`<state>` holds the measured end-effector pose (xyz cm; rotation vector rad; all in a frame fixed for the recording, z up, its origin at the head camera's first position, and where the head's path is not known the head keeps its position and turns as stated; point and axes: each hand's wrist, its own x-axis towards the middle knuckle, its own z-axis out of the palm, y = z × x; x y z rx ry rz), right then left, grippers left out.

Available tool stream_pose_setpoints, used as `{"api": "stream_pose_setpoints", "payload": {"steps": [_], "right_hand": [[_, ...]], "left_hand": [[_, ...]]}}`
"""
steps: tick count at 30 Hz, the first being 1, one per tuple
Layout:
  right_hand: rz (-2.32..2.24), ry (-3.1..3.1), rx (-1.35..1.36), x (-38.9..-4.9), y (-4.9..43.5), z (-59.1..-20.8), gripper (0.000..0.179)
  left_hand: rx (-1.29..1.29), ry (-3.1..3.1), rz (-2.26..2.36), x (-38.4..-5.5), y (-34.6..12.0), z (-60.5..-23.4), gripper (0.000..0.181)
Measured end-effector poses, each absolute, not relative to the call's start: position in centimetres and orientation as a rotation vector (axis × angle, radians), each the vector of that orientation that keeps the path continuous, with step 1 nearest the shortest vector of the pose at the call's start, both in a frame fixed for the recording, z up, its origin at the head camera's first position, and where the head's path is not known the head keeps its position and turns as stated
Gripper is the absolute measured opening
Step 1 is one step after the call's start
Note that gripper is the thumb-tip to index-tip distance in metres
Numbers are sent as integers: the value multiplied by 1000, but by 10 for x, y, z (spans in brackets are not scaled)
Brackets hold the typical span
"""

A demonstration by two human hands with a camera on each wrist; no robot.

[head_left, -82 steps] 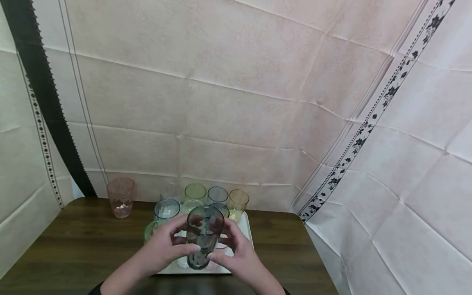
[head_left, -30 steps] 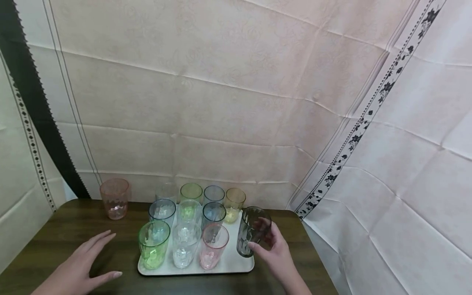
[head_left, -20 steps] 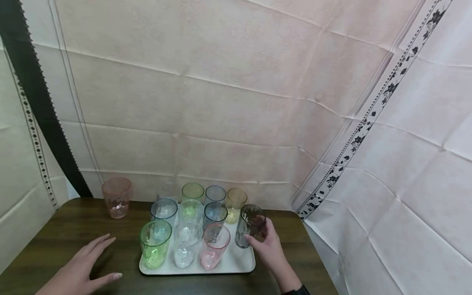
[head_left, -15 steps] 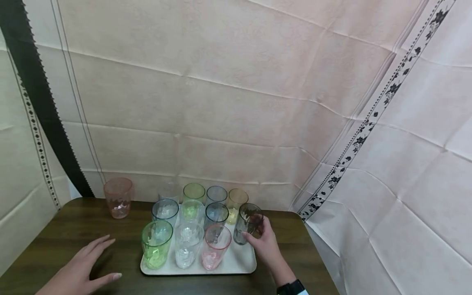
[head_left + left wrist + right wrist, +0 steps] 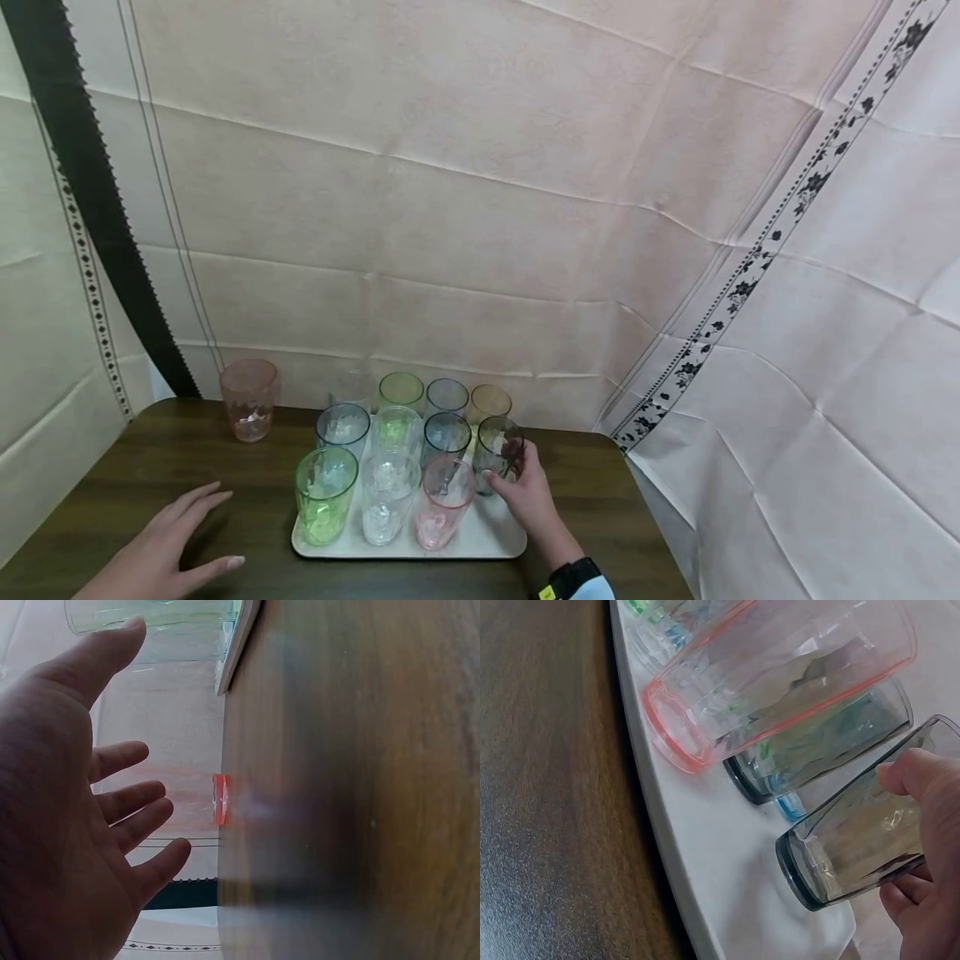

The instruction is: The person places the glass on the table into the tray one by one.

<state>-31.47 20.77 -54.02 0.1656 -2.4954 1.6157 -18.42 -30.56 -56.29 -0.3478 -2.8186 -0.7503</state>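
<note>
In the head view my right hand [image 5: 525, 493] grips a smoky grey drinking glass [image 5: 489, 467] at the right side of the white tray [image 5: 495, 537]. The right wrist view has my thumb on one side of this glass [image 5: 855, 840] and fingers on the other; its dark base is at or just above the tray, I cannot tell which. Beside it stand a pink-rimmed glass [image 5: 442, 508] and a blue-grey glass [image 5: 447, 433]. My left hand [image 5: 161, 542] is over the table left of the tray, fingers spread, holding nothing.
The tray also bears a green glass [image 5: 324, 500], clear glasses [image 5: 386, 500], a dark blue-rimmed glass [image 5: 342, 423] and a yellow glass [image 5: 490, 402]. A pink glass [image 5: 251, 404] stands alone at the wooden table's [image 5: 247, 483] back left. Cloth [image 5: 450, 208] hangs behind.
Both hands held the grey glass over the tray's front; then the left hand let go and moved left. The right hand carried the glass right, then back and lower beside the other glasses.
</note>
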Motion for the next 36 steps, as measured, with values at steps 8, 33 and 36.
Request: {"api": "stream_pose_setpoints", "payload": {"steps": [8, 33, 36], "right_hand": [[1593, -2512, 152, -319, 207, -547, 73], [1620, -2505, 201, -324, 202, -555, 80], [1598, -2524, 195, -323, 204, -556, 86]], "left_hand": [[-326, -2839, -757, -186, -309, -564, 94], [-308, -2840, -760, -185, -311, -565, 90], [-306, -2844, -758, -185, -311, -564, 90]]}}
